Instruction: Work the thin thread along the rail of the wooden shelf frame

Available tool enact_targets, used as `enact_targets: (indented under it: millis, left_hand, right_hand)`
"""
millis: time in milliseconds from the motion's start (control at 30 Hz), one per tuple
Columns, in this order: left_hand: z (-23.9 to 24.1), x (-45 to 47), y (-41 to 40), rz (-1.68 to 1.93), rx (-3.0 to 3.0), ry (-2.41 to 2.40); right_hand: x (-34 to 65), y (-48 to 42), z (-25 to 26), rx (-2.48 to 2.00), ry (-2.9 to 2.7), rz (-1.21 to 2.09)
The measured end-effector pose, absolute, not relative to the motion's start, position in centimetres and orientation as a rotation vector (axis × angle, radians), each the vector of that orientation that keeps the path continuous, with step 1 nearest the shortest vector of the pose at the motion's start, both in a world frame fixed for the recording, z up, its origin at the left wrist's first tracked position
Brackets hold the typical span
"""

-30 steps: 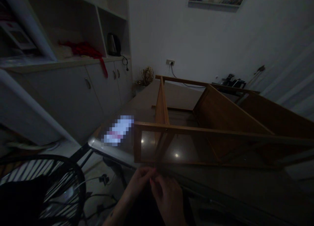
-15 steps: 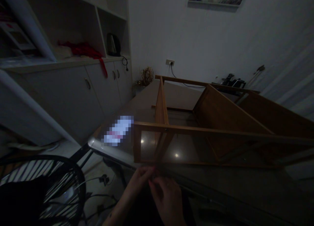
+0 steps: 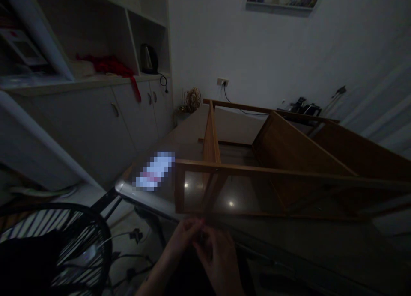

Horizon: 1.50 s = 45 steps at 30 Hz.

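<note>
Both hands are together at the table's near edge, low in the head view. My left hand (image 3: 183,238) is closed, its thumb and fingertips pinched close to the other hand's. My right hand (image 3: 218,255) is closed too, thumb and fingers bent towards the left fingertips. Whatever lies between them is too small and dark to make out. Just beyond the hands, a brown wooden shelf frame (image 3: 269,172) lies on its side on the shiny table (image 3: 154,201). Neither hand touches the frame.
A lit, blurred phone-like screen (image 3: 156,169) lies at the table's left corner. A black slatted chair (image 3: 105,240) stands at lower left, with cables (image 3: 136,236) on the floor beside it. White cabinets (image 3: 96,124) with a kettle (image 3: 148,58) line the left wall.
The right thumb and fingers have shifted slightly up and left, closer against the left fingertips. The shelf frame and the lit screen have stayed in place.
</note>
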<state>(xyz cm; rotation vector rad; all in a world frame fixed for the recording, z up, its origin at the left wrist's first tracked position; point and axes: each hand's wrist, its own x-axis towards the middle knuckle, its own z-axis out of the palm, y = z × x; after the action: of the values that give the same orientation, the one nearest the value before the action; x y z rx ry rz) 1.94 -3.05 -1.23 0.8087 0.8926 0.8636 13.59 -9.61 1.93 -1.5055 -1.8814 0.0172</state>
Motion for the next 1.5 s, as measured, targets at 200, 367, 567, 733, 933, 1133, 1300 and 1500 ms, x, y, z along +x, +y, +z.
enact_targets:
  millis: [200, 367, 567, 733, 933, 1133, 1300, 1500]
  left_hand:
    - [-0.7, 2.4, -3.3, 0.899, 0.712, 0.907]
    - [-0.8, 2.6, -3.4, 0.901, 0.658, 0.891]
    - [-0.4, 2.6, -3.4, 0.924, 0.714, 0.897]
    - [0.0, 2.4, -3.3, 0.923, 0.742, 0.950]
    - [0.3, 2.2, -3.7, 0.886, 0.707, 0.860]
    - [0.1, 2.3, -4.2, 0.873, 0.644, 0.717]
    - [-0.4, 2.6, -4.1, 0.890, 0.689, 0.702]
    - [-0.8, 2.7, -4.0, 0.898, 0.596, 0.825]
  right_hand:
    - [13.5, -9.5, 1.9, -1.415, -1.854, 0.009]
    - [13.7, -9.3, 2.1, -1.425, -1.800, 0.026]
    - [13.9, -9.4, 2.6, -1.439, -1.799, 0.026]
    - [13.8, -9.4, 2.3, -1.498, -1.810, 0.001]
    - [13.4, -9.5, 1.8, -1.571, -1.811, -0.019]
    - [13.4, -9.6, 1.5, -1.589, -1.781, 0.094]
    - [13.8, -9.6, 2.0, -1.606, -1.774, 0.172]
    - [13.6, -9.7, 2.0, -1.443, -1.925, 0.054]
